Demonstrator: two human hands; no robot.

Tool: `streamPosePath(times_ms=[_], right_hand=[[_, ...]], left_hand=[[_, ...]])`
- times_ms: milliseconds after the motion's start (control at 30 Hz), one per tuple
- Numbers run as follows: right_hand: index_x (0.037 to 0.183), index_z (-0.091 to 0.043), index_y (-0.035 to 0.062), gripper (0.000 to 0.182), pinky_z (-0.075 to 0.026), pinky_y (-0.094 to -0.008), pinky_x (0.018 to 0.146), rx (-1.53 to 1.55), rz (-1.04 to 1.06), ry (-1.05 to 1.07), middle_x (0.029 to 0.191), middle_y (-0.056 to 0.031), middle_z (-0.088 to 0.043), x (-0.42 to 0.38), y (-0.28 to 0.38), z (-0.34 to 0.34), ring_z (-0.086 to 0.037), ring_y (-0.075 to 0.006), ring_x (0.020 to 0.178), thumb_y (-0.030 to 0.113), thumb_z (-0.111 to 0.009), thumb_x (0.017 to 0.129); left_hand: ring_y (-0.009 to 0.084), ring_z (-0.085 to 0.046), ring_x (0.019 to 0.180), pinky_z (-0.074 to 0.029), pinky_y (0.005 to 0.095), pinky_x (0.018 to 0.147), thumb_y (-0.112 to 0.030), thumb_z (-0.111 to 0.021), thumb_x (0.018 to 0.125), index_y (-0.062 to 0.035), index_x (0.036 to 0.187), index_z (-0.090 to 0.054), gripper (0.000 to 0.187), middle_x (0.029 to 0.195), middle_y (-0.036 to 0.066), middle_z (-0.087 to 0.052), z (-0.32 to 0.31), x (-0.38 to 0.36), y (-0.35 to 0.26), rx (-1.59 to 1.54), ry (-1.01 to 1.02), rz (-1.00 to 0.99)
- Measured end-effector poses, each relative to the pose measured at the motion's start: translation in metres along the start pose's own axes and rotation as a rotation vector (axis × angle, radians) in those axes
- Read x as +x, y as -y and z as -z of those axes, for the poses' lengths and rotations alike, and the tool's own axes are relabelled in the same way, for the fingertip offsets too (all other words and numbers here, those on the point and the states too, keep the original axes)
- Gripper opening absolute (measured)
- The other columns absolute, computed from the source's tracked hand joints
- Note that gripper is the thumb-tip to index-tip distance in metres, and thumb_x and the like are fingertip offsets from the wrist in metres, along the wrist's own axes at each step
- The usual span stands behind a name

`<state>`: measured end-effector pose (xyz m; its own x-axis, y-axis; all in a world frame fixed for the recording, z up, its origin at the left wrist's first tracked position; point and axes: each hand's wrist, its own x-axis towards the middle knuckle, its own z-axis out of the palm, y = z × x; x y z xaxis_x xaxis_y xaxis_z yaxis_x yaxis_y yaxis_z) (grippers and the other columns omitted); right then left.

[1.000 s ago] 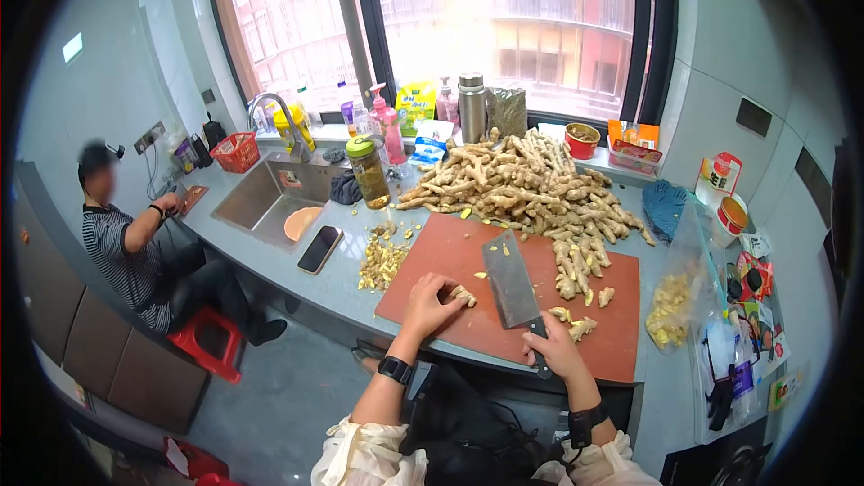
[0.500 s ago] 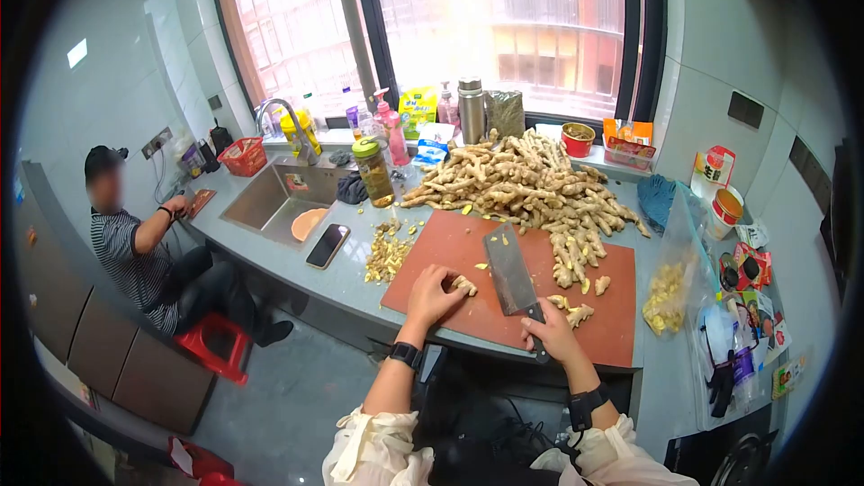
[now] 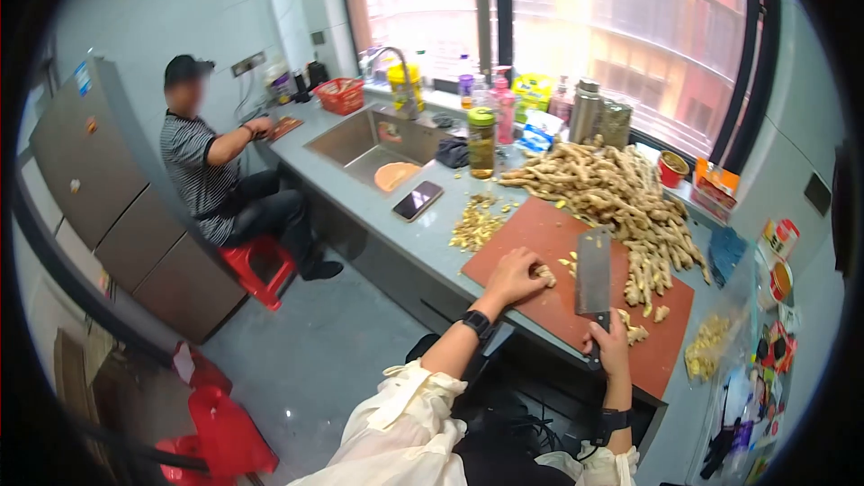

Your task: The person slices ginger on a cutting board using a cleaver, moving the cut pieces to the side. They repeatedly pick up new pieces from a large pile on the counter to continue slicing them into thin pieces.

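Note:
My left hand [image 3: 517, 278] is closed on a small piece of ginger [image 3: 544, 276] near the left part of the reddish-brown cutting board [image 3: 562, 310]. In my right hand [image 3: 610, 342] is the black handle of a cleaver [image 3: 593, 274], its broad blade lying over the board and pointing away from me. A few yellow ginger slices lie between the blade and my left hand. Behind the board rises a big heap of ginger roots [image 3: 612, 184]. Loose ginger pieces [image 3: 634, 331] rest right of the cleaver, partly hidden by my right hand.
Left of the board are a pile of ginger trimmings [image 3: 477, 223], a phone [image 3: 418, 202] and a sink [image 3: 360, 157]. A green-lidded bottle [image 3: 481, 144] stands behind. A clear bag of ginger pieces [image 3: 708, 346] sits at right. Another person [image 3: 202, 162] sits on a red stool [image 3: 261, 272].
My view has turned to the left, so the counter appears shifted right and more of the floor and fridge shows. Both hands keep their holds on the ginger and the cleaver.

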<state>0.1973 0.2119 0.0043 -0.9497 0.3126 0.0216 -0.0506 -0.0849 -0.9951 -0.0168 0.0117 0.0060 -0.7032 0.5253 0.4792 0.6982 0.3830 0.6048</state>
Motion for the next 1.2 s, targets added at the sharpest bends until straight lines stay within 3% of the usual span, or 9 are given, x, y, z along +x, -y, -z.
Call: streamPosePath(times_ms=[300,567,667,1200], right_hand=[[0.129,-0.052,0.0001,0.032,-0.052,-0.0266,0.052,-0.030,-0.005,-0.032,0.077,-0.0079,-0.063,-0.003,0.010,-0.006,-0.061,-0.0131,0.054,0.008,-0.062,0.099],[0.133,-0.051,-0.0008,0.036,-0.050,-0.0264,0.052,-0.025,-0.014,-0.033,0.079,-0.0085,-0.064,-0.003,0.006,-0.004,-0.060,-0.0127,0.054,0.009,-0.062,0.100],[0.136,-0.050,-0.0011,0.040,-0.050,-0.0274,0.052,-0.031,-0.029,-0.043,0.079,-0.0091,-0.064,-0.004,0.008,-0.004,-0.060,-0.0133,0.055,0.009,-0.063,0.100],[0.133,-0.050,-0.0014,0.036,-0.051,-0.0274,0.054,-0.025,0.007,-0.040,0.078,-0.0080,-0.063,-0.005,0.008,-0.007,-0.061,-0.0133,0.056,0.009,-0.062,0.100]], left_hand=[[0.0321,-0.064,0.101,-0.051,0.0436,0.088,-0.036,-0.079,0.080,-0.0090,0.100,-0.072,0.035,0.101,0.010,-0.067,-0.001,-0.002,0.004,-0.018,0.002,0.015],[0.0297,-0.063,0.106,-0.049,0.0439,0.093,-0.035,-0.078,0.080,-0.0096,0.101,-0.074,0.033,0.104,0.009,-0.068,0.001,-0.001,0.001,-0.035,0.047,0.056],[0.0288,-0.064,0.101,-0.050,0.0429,0.090,-0.037,-0.079,0.082,-0.0096,0.101,-0.074,0.034,0.101,0.008,-0.067,0.000,-0.001,0.003,-0.015,0.017,0.020],[0.0304,-0.063,0.104,-0.049,0.0438,0.093,-0.037,-0.080,0.081,-0.0103,0.102,-0.074,0.034,0.104,0.008,-0.066,-0.002,-0.001,0.002,-0.001,0.033,0.044]])
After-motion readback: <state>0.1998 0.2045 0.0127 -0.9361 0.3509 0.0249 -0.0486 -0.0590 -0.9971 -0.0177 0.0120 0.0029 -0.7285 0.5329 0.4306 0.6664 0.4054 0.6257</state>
